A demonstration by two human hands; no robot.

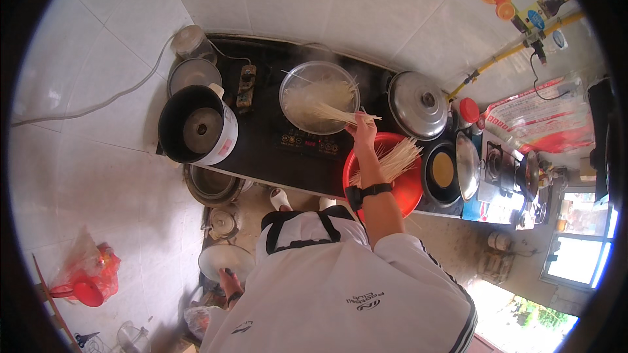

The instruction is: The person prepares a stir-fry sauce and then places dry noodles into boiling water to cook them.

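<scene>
My right hand [363,130] grips a small bundle of dry stick noodles [338,115] at the right rim of a steaming pot [283,108]. The bundle's far end reaches over the pale noodles [314,98] inside. Beneath my right forearm, a red plastic basin [412,196] holds a larger heap of dry noodles [400,162]. Down at my left side, my left hand [229,282] holds a round whitish lid [223,257] near its dark knob; part of the grip is hidden.
The pot stands on a black cooktop with a lit display [310,143]. Left of it are a power strip [246,86] and an empty-looking inner pot [198,125]. A metal lid [417,105] and dark pan [441,174] sit on the right. A kettle [223,223] is below.
</scene>
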